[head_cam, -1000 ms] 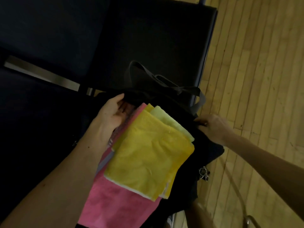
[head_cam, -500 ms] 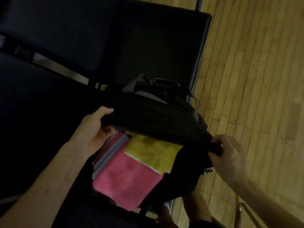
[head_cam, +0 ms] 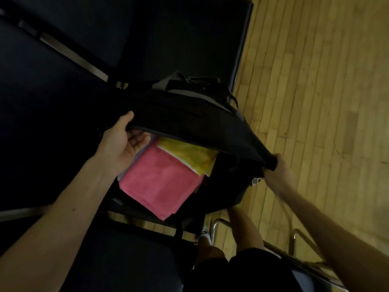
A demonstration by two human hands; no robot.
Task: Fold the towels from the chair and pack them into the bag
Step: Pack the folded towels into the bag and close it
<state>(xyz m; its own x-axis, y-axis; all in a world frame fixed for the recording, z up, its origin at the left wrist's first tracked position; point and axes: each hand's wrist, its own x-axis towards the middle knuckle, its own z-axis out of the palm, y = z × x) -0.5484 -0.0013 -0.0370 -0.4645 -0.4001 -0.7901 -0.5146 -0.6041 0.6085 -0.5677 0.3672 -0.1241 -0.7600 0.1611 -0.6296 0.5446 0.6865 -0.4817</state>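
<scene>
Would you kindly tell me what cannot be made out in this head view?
Head view:
Folded yellow towel: upper part hidden under the flap of the black fabric bag.
Layers beneath the folded pink towel: covered by it; only pale edges show.
Right hand's fingertips: buried in the bag's corner.
Black chair seats: too dark for detail.

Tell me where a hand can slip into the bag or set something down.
Inside the bag, a dark gap lies between the pink towel, the yellow towel and the bag's right wall. The dark chair seat left of the left hand looks bare. Under the flap edge it is crowded: the left hand's fingers and both towels.
</scene>
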